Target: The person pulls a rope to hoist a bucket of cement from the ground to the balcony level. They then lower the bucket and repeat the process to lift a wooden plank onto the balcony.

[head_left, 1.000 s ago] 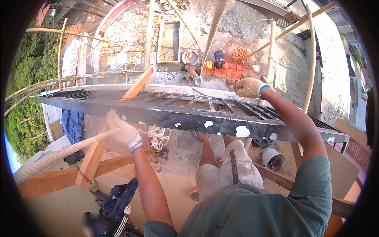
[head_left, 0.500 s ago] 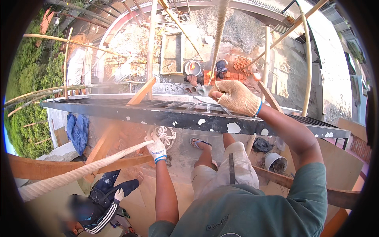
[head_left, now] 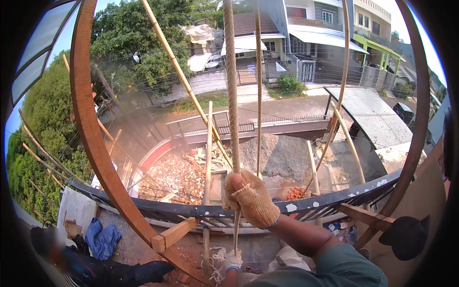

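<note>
In front of me, a thick twisted rope (head_left: pixel 232 95) comes down from above. My right hand (head_left: pixel 253 200), in a knitted tan glove, is wrapped round it just above the black railing (head_left: pixel 191 210). Below that fist the rope runs on, thin and taut-looking, to my left hand (head_left: pixel 233 260). That hand wears a whitish glove with a blue cuff and closes round the lower rope near the bottom edge. Beside it lies a loose tangle of white rope (head_left: pixel 217 258). Another rope length (head_left: pixel 258 95) hangs farther out, beyond the railing.
A curved-looking wooden post (head_left: pixel 88 115) rises at left, with a timber brace (head_left: pixel 174 234) by its foot. Bamboo poles (head_left: pixel 209 148) stand outside the railing. At lower left is another person (head_left: pixel 86 263), near a blue tarp (head_left: pixel 103 237). Below lie a gravel heap (head_left: pixel 272 153) and orange bricks (head_left: pixel 296 193).
The view has tilted up toward the street. My right hand now grips the rope upright before me; my left hand has the rope lower down. The other person's arm is raised.
</note>
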Available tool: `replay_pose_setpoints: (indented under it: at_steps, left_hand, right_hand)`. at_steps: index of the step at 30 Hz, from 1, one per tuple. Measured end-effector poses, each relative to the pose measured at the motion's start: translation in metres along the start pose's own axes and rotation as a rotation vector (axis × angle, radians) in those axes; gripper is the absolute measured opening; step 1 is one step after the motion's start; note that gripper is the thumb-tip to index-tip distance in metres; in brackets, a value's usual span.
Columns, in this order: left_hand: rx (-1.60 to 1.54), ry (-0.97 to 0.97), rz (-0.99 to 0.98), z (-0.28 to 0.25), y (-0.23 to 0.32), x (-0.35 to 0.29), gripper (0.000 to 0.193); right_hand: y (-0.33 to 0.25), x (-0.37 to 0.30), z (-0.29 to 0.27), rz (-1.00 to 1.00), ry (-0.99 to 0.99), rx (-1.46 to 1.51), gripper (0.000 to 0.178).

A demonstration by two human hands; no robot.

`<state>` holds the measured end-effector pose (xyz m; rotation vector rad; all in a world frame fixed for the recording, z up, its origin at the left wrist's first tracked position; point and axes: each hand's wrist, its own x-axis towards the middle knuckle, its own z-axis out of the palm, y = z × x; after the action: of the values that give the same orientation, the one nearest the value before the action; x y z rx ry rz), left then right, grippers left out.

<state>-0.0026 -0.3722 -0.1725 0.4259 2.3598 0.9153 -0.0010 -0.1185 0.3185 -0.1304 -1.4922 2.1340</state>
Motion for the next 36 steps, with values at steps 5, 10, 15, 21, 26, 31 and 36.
replay_pose_setpoints:
  at_steps: [5, 10, 15, 21, 26, 31, 36]
  left_hand:
    - [0.258, -0.584, 0.016, -0.049, -0.014, 0.027, 0.052]
    - [-0.694, -0.103, 0.271, -0.193, 0.234, 0.006, 0.045]
    - [-0.982, -0.229, 0.982, -0.294, 0.479, -0.047, 0.069]
    - [-0.660, -0.367, 0.528, -0.246, 0.511, -0.054, 0.047]
    - [-0.604, -0.039, 0.544, -0.168, 0.396, 0.001, 0.037]
    - [-0.522, -0.090, 0.323, -0.098, 0.288, -0.005, 0.037]
    - [0.186, 0.023, 0.253, -0.047, 0.164, 0.008, 0.043]
  right_hand:
    - [0.018, -0.035, -0.005, -0.070, 0.158, -0.234, 0.062]
    - [0.077, -0.056, -0.038, -0.060, 0.225, -0.441, 0.057]
    - [0.174, -0.106, -0.061, 0.018, 0.008, -0.394, 0.049]
    - [0.221, -0.101, -0.110, 0.190, -0.683, -0.868, 0.035]
    - [0.090, -0.043, -0.143, 0.139, -0.117, -0.583, 0.047]
    - [-0.034, 0.023, -0.079, -0.302, -0.045, 0.192, 0.065]
    - [-0.015, 0.030, -0.059, -0.116, 0.082, -0.178, 0.036]
